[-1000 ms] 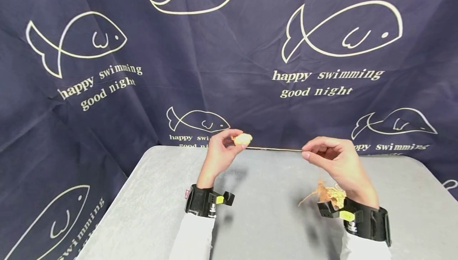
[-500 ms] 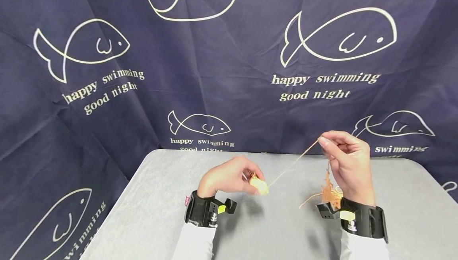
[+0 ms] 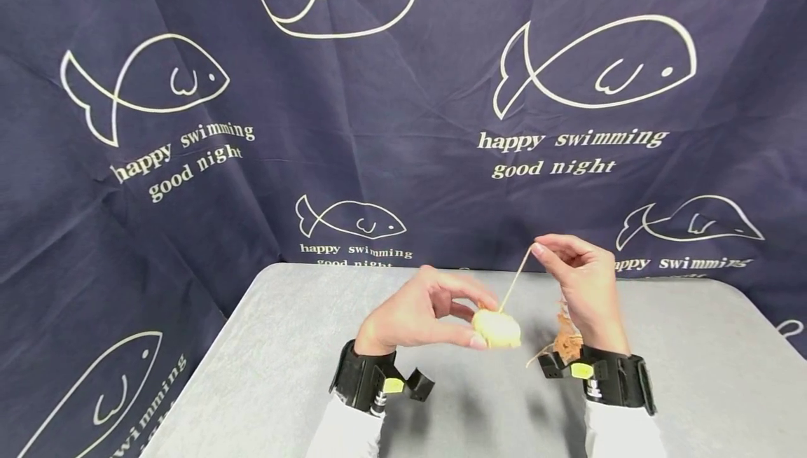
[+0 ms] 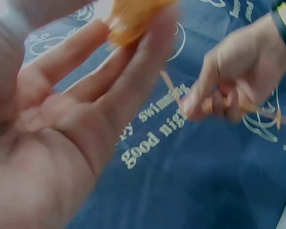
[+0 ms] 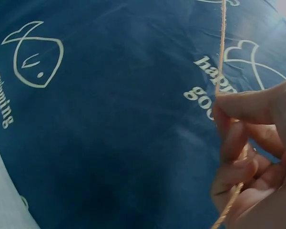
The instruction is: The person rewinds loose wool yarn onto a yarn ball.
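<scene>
My left hand (image 3: 419, 311) pinches a small ball of yarn (image 3: 498, 328) between thumb and fingers above the table. It looks pale yellow in the head view; the left wrist view shows an orange, blurred part of the ball (image 4: 140, 21). A thin strand of yarn (image 3: 515, 279) runs from the ball up to my right hand (image 3: 580, 279). The right thumb and forefinger pinch that strand, and the right wrist view shows more strand (image 5: 236, 195) passing through the curled fingers. Below, a loose tangle of orange yarn (image 3: 567, 340) lies on the table, partly hidden by the right wrist.
The grey table (image 3: 271, 346) extends to both sides of the hands. Behind it hangs a dark blue cloth (image 3: 410, 94) printed with white fish and lettering. Each wrist carries a black strap with a small camera, the left strap (image 3: 359, 374) low over the table.
The left hand with the ball has moved down and to the right. The right hand rose outward, then came back left. The strand, level before, now slants steeply and looks shorter.
</scene>
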Tool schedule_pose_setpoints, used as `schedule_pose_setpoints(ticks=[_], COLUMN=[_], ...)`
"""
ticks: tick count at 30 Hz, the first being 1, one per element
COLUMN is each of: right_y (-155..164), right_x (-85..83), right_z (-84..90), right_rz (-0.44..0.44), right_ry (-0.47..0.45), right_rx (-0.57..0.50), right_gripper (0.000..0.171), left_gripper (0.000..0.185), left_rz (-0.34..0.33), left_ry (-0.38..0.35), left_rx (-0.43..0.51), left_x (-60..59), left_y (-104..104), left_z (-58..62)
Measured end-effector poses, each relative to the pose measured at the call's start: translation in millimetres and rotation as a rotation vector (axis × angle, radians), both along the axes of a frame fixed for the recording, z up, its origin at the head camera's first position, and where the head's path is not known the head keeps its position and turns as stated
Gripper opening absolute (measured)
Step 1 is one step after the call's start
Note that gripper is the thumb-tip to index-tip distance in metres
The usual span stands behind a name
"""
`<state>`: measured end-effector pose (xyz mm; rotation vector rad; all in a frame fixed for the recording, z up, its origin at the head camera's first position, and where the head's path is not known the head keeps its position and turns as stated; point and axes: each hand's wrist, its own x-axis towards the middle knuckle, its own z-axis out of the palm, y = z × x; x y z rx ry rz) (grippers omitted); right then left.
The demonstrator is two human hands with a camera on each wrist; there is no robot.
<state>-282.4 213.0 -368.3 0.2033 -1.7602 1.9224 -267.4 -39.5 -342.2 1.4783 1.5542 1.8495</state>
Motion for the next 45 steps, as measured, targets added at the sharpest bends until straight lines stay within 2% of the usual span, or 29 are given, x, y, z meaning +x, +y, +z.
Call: schedule_pose_setpoints(ticks=[3,6,9,14,16,18,20,23,26,30,33,36,39,41,43,45], right_y=[-3,-5,-8,-14,-17,-20,-23,-25,-27,-26,-23,-19,-17,-16,-15,-15], right_x=[-0.8,0.5,2.6,10.4,14.9,19.7,24.3,30.3,34.4,37.8,39.3,39.6,37.1,33.6,29.8,26.4], right_z=[-4.1,-6.3,-5.8,1.2,4.7,8.4,11.9,16.4,19.8,22.9,25.3,26.7,26.2,24.7,23.0,21.2], right_rz=[0.018,0.076,0.156,0.27,0.3,0.319,0.327,0.33,0.338,0.373,0.387,0.361,0.331,0.336,0.346,0.344], right_ry=[-0.06,-0.071,-0.059,-0.04,-0.043,-0.051,-0.047,-0.015,0.058,0.156,0.185,0.178,0.166,0.177,0.187,0.187], right_rx=[0.188,0.364,0.51,0.669,0.706,0.737,0.764,0.786,0.765,0.653,0.525,0.387,0.212,0.07,-0.056,-0.143], right_gripper=[0.018,0.013,0.005,0.013,0.016,0.02,0.022,0.025,0.028,0.025,0.021,0.016,0.012,0.01,0.01,0.012], left_gripper=[0.039,0.037,0.032,0.035,0.033,0.032,0.034,0.035,0.033,0.031,0.03,0.028,0.027,0.028,0.03,0.031], left_rz=[0.067,0.165,0.291,0.535,0.64,0.734,0.83,0.992,1.143,1.252,1.229,1.094,0.876,0.699,0.516,0.362], left_ry=[-0.025,-0.051,-0.135,-0.343,-0.382,-0.385,-0.356,-0.252,-0.086,0.147,0.224,0.232,0.221,0.241,0.238,0.229], left_rx=[0.168,0.319,0.455,0.647,0.687,0.708,0.698,0.622,0.477,0.235,0.024,-0.189,-0.356,-0.427,-0.462,-0.463], left_x=[0.6,-0.8,-3.1,-8.1,-10.9,-13.7,-16.6,-20.8,-25.0,-27.9,-26.4,-22.3,-19.3,-18.1,-16.6,-14.5], left_y=[4,8,10,12,11,10,9,8,8,6,2,-4,-12,-16,-19,-18], left_z=[0.4,-0.2,-0.1,2.0,2.1,1.3,-0.9,-5.5,-12.5,-21.1,-22.6,-20.5,-18.6,-16.8,-15.0,-12.7])
